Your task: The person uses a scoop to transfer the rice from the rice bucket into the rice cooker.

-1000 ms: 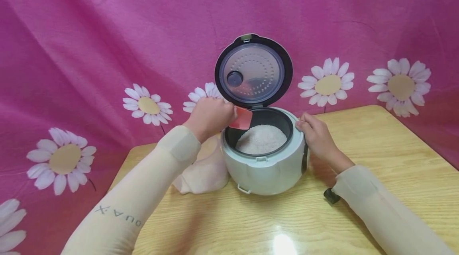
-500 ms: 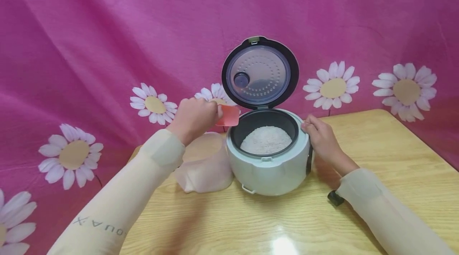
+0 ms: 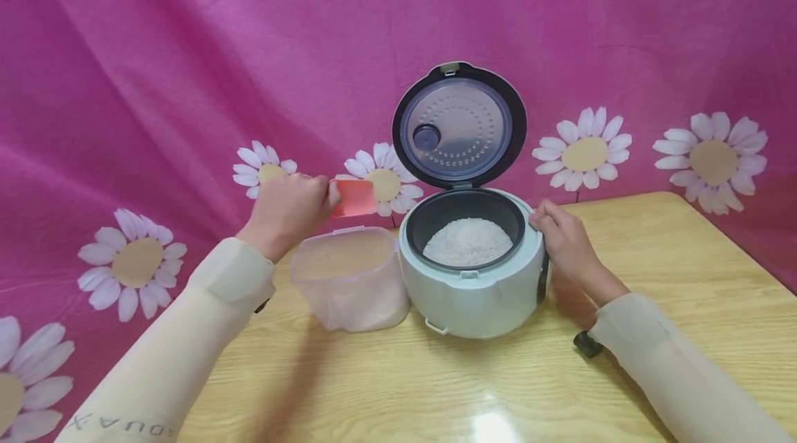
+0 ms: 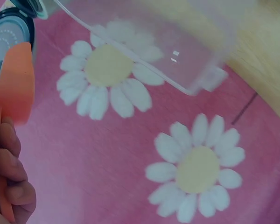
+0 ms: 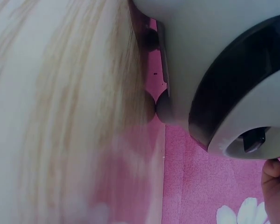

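Note:
My left hand (image 3: pixel 286 211) grips the handle of an orange-pink scoop (image 3: pixel 355 198), held up over a translucent plastic container (image 3: pixel 351 301). In the left wrist view its fingers (image 4: pixel 11 168) wrap the handle under the orange blade (image 4: pixel 17 79), with the container's clear rim above right. Beside the container stands a pale green rice cooker (image 3: pixel 473 308), its lid (image 3: pixel 463 124) raised. White rice (image 3: pixel 467 242) is heaped in the dark inner pot. My right hand (image 3: pixel 569 242) holds the cooker's right rim; the right wrist view catches only its fingers (image 5: pixel 272 170) at the edge.
Everything stands on a light wooden table (image 3: pixel 398 387). A pink cloth with daisies (image 3: pixel 582 152) hangs close behind the cooker and container.
My left hand has drawn the scoop leftward from over the cooker's pot to above the container, uncovering the container's opening. The right hand keeps its hold on the cooker. The view has shifted slightly.

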`<state>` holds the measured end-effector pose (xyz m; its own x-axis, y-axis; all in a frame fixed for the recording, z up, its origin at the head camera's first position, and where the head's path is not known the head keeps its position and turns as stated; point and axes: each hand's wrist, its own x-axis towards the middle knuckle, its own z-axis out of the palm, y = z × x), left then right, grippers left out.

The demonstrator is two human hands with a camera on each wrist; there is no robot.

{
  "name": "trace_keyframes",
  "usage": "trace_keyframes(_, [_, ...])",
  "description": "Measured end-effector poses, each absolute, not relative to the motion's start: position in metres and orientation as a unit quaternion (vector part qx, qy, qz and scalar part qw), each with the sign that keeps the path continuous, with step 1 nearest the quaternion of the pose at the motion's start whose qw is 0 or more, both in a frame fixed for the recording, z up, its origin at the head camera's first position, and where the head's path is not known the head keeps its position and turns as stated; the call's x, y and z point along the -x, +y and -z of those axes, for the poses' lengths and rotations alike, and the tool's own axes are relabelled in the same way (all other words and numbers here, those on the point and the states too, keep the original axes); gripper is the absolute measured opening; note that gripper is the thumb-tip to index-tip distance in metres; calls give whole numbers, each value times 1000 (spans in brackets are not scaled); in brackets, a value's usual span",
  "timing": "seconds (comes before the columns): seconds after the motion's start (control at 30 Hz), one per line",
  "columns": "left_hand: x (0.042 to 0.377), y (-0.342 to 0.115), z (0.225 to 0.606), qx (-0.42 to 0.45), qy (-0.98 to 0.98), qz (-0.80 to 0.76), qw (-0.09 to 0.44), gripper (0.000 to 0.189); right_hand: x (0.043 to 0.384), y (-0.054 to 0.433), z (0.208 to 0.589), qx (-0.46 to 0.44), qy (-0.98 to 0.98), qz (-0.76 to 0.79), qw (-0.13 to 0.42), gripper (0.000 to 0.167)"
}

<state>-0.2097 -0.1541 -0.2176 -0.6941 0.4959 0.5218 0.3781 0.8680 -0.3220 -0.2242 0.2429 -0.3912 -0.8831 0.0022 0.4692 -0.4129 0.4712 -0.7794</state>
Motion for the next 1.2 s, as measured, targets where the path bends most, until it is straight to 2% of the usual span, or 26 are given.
trace_keyframes(0.17, [210,-182,222,204,-922,-76,319,39,223,243,391,-120,-832,-502,203,26])
trace_keyframes(0.43, [200,-220,228,149,-947,-51,281,38,224,244,389,-126,-831,-496,216,24])
trace_keyframes(0.67, [190,-251,244,122,-949,-30,288,40,223,247,385,-134,-856,-462,187,26])
trace_keyframes(0.93, [183,-275,261,102,-953,-30,285,40,223,249,383,-131,-865,-444,194,26])
trace_keyframes(1.2, [171,-294,290,70,-971,-36,225,42,223,247,380,-149,-863,-435,210,22])
